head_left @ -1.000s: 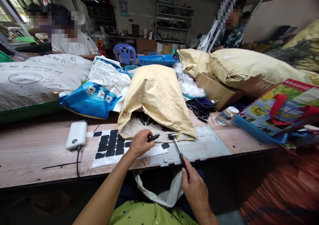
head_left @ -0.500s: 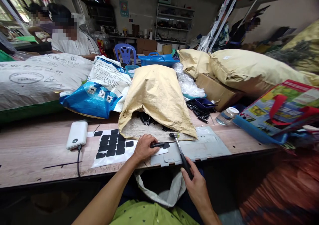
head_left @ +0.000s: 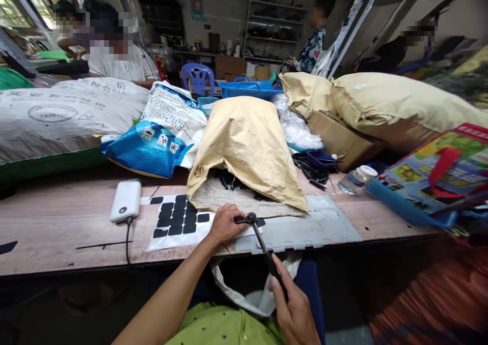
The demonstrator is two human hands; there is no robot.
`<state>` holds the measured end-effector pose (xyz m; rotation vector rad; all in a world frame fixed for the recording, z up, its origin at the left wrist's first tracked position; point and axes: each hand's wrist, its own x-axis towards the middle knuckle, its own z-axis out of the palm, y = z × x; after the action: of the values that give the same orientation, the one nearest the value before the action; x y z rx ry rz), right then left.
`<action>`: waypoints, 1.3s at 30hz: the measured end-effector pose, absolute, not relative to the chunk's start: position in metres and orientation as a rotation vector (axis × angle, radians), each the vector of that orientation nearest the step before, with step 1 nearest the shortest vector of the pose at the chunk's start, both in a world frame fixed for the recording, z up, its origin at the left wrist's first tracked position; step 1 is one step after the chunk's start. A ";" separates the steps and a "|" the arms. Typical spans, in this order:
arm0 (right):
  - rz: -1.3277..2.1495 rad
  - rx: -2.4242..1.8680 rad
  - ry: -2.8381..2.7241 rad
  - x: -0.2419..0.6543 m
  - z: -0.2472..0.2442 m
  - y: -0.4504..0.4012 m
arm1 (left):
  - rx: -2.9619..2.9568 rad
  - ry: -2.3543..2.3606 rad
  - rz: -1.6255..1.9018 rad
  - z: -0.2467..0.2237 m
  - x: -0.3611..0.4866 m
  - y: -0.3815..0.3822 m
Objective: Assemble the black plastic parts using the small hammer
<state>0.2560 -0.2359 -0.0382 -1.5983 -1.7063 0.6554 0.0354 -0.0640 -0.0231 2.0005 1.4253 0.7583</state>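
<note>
My left hand [head_left: 227, 224] is closed on a small black piece [head_left: 241, 221] at the table's front edge. My right hand [head_left: 292, 299] grips the black handle of a small hammer [head_left: 262, 243]. The hammer's head lies over the end of the black piece, beside my left fingertips; whether they touch cannot be made out. Behind my hands, a tan sack [head_left: 247, 136] lies with its mouth toward me and black parts inside it. Left of my left hand is a white sheet [head_left: 165, 239] with several black squares on it.
On the left are a white power bank [head_left: 125, 200] with a cable and a blue-white bag [head_left: 147, 149]. To the right stand a jar [head_left: 357, 179], a carton [head_left: 341, 139] and a blue tray [head_left: 412, 205]. People are in the background.
The hammer head has moved left, from beside the black piece to over its end. The view has shifted slightly. A person in a patterned top now shows more fully at the back.
</note>
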 end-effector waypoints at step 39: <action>0.094 -1.651 -1.892 0.264 0.003 -0.152 | 2.048 1.281 0.824 -0.031 0.027 -0.065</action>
<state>0.2641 -0.1525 0.0030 -1.6513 -1.8916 0.0945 0.0273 -0.0646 -0.0310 2.0480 1.2814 0.8244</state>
